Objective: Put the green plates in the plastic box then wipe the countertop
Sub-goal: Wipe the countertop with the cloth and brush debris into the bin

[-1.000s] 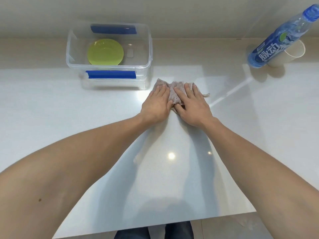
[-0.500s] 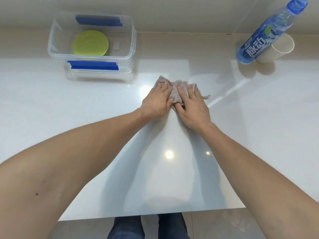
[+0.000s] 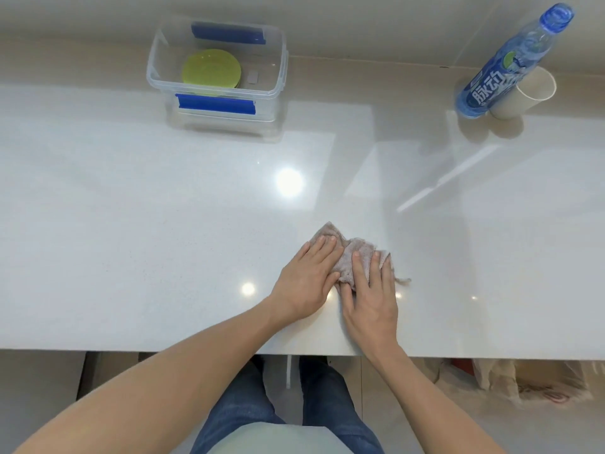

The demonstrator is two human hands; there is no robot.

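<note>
Hands are laid flat, side by side, on a crumpled pinkish-grey cloth (image 3: pixel 352 257) in the lower middle of the frame. The left hand (image 3: pixel 307 283) is spread palm down, its fingers extended over the cloth's left part; nothing is gripped. The right hand (image 3: pixel 371 301) is likewise pressed flat with fingers straight over the cloth's right part, the thumb against the cloth's near edge. A frayed corner of the cloth is seen sticking out to the right of the right hand.

The cloth is pressed onto a glossy white countertop (image 3: pixel 131 224), close to its near edge. At the upper left of the frame a clear plastic box (image 3: pixel 278 77) with blue latches is set on the countertop, lid off, well apart from the hands. The green plates (image 3: pixel 211 73) are seen stacked inside it, toward its left side.

At the upper right a blue drink bottle (image 3: pixel 510 63) is stood just beside a cream paper cup (image 3: pixel 523 96). Jeans-clad legs are visible beneath the counter edge.
</note>
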